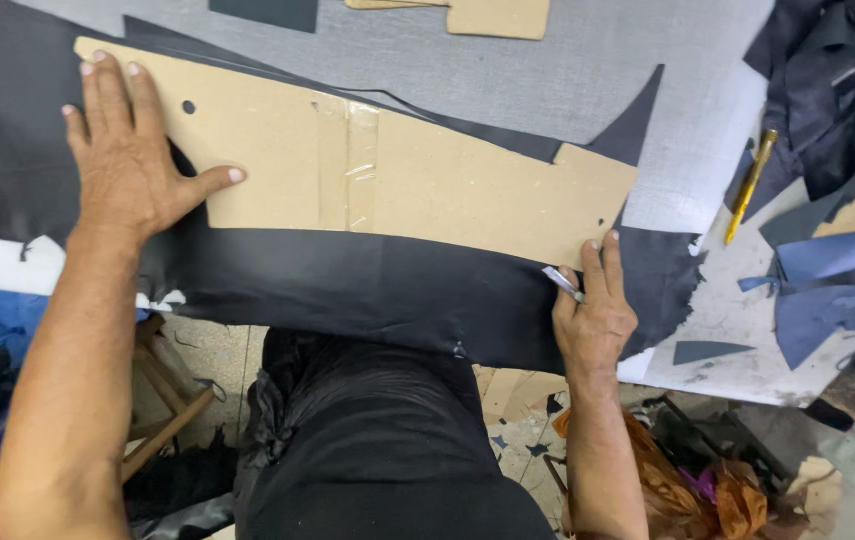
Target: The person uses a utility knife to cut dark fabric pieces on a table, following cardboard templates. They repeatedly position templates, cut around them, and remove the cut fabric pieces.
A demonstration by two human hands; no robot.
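A long brown cardboard pattern, taped across its middle, lies on a sheet of black material on the table. My left hand presses flat on the pattern's left end, fingers spread. My right hand rests at the pattern's lower right edge and holds a small silver-white marking tool against that edge.
Grey fabric covers the table's far part. A yellow pen and dark blue scraps lie at the right. More cardboard pieces sit at the top. Scraps and a wooden stool are on the floor below.
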